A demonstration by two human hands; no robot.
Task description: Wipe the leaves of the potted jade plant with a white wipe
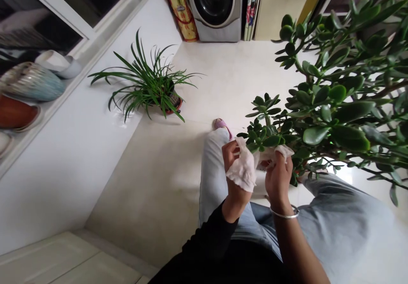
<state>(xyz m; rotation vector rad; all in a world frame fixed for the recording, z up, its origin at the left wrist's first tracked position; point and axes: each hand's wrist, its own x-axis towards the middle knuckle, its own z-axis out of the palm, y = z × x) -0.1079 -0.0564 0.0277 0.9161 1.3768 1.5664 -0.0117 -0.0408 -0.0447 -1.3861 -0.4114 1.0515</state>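
The left hand and right hand each have their fingers pinched narrow on a white wipe, perhaps two sheets, hard to tell; it presses a leafy sprig of a jade plant; a spider plant stands well apart.

Left hand and right hand pinching white wipes, probably damp, around a jade plant sprig

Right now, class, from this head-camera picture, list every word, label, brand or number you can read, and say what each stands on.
None can be read: the red-and-yellow cylinder carries a small label and markings too blurred to read, and the front-loading washing machine shows no legible text.
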